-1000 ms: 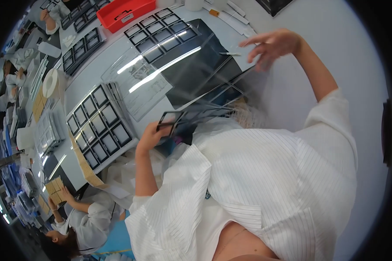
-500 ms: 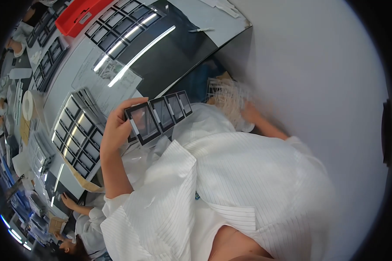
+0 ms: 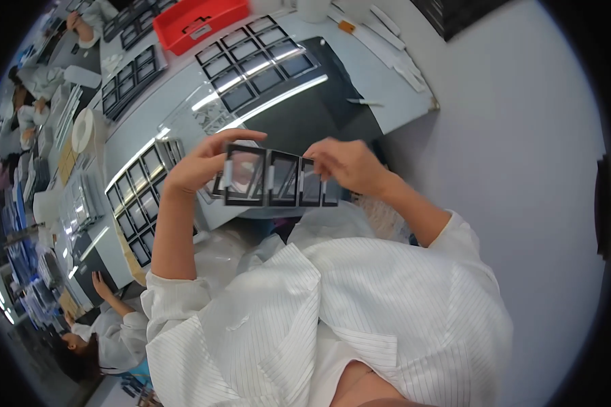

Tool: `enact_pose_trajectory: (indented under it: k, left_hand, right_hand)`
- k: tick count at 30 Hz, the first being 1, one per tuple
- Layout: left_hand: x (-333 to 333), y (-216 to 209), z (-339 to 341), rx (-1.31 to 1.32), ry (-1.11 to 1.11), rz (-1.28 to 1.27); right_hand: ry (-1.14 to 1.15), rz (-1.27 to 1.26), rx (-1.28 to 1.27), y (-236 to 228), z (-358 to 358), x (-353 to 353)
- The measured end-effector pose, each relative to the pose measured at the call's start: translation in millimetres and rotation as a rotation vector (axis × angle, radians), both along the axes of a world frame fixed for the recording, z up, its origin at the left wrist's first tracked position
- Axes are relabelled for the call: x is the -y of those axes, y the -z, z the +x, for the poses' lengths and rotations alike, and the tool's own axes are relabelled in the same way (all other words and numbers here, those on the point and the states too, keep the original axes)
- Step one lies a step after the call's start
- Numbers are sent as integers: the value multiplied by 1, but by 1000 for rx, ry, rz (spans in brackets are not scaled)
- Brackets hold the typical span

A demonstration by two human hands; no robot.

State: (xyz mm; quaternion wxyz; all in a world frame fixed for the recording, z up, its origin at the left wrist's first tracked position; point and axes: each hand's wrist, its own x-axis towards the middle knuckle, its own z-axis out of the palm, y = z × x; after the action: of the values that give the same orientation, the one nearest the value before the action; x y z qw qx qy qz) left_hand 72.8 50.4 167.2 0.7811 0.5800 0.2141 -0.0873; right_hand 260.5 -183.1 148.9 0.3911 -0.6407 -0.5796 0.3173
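Note:
My left hand (image 3: 200, 169) grips the left end of a clear sheet with a row of black-framed windows (image 3: 283, 178). The sheet is held up in front of my chest, and small white tabs show on some frames. At its right end is my right hand (image 3: 349, 166), fingers curled together at the upper edge. Whatever those fingertips pinch, if anything, is too small to make out. Below the right forearm, a heap of pale, thin strips (image 3: 372, 216) is partly hidden.
Stacks of similar framed sheets (image 3: 139, 197) stand left on the table, with more (image 3: 251, 61) on a black mat (image 3: 299, 112). A red bin (image 3: 200, 24) and a small knife (image 3: 364, 102) lie beyond. A co-worker (image 3: 119, 339) sits at lower left; a wall is at right.
My right hand has come up from the pale strips to the sheet's right end. The sheet has turned more level and shifted right with my left hand. The view has swung too.

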Motion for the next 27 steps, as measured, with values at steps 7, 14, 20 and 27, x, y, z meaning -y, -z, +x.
enact_pose_trajectory:
  k: [7, 14, 20, 27]
  left_hand:
    - [-4, 16, -3, -3, -234, -176]
    - [-54, 25, -18, 191, -83, -254]
    - [-39, 123, -28, 805, -150, -660]
    - [-66, 161, 46, 2, -689, 45]
  right_hand:
    - [-58, 328, 237, -53, -15, -53]
    - [-1, 60, 263, -59, 27, -76]
    - [189, -36, -304, -90, 95, -127]
    - [343, -70, -246, -1, 197, -209]
